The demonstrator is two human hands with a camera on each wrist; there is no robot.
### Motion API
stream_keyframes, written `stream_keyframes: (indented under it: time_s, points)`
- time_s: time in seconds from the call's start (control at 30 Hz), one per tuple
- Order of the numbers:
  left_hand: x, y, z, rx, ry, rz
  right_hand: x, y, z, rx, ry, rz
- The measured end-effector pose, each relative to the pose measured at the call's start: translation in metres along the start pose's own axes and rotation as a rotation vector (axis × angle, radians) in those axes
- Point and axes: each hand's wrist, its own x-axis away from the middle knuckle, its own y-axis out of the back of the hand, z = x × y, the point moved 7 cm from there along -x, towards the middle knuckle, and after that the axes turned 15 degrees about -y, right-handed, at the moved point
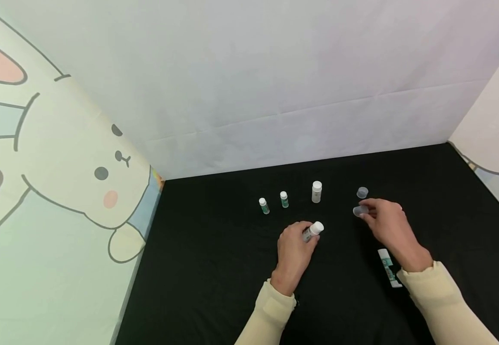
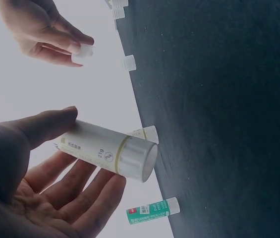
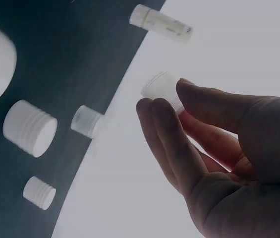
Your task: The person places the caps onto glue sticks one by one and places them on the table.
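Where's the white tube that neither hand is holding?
The free white tube stands right of centre in the head view, on the black cloth beyond the left hand, a small green tube to its left and a clear cup to its right.

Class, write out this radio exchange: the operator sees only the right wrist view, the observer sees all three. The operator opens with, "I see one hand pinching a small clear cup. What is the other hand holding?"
Observer: The left hand holds a white capped tube.
Operator: Is anything readable printed on it?
Observer: Yes, the left wrist view shows "21g" on its side.
Operator: What stands farther left than the upright white tube I can see?
Observer: The head view shows two small green-labelled tubes standing there.
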Motion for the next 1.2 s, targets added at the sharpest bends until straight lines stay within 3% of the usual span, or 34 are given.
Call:
stream_keyframes:
  time_s: [0.63, 1.2]
  points:
    - [0.001, -0.001, 0.0, 0.033, 0.025, 0.017, 0.02, -0.007, 0.039, -0.045, 0.023, 0.082]
    - [0.001, 0.0, 0.0, 0.038, 0.021, 0.022, 0.029, -0.013, 0.053, -0.077, 0.068, 0.09]
